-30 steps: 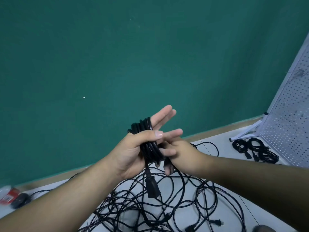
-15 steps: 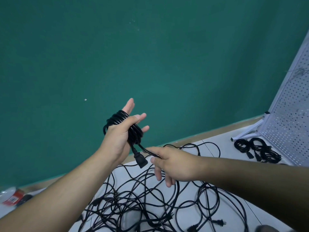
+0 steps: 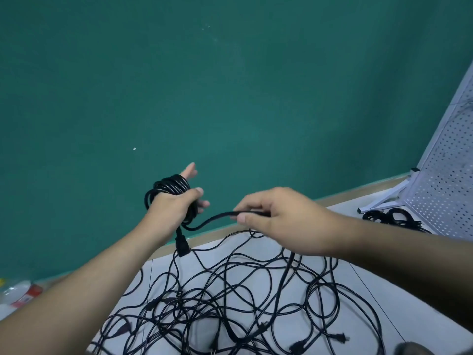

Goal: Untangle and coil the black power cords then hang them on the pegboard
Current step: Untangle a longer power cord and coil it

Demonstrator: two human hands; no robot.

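Note:
A black power cord is wound in a coil (image 3: 172, 187) around my left hand (image 3: 172, 208), thumb pressed over the loops and fingers pointing at the green wall. Its connector (image 3: 182, 243) dangles below that wrist. My right hand (image 3: 279, 219) pinches the free run of the same cord (image 3: 217, 218) between thumb and fingers, just right of the coil. From that hand the cord drops into a tangle of black cords (image 3: 243, 303) spread on the white floor. The white pegboard (image 3: 450, 180) leans at the far right.
Several coiled black cords (image 3: 394, 219) lie on the floor at the pegboard's foot, by its white stand (image 3: 384, 201). Red-and-white packaging (image 3: 23, 295) sits at the left edge. A dark object (image 3: 414, 349) shows at the bottom right. A wooden skirting runs under the wall.
My left hand with the coil has swung left, away from the right. My right hand rose off the tangle and now holds the cord's free run out to the right.

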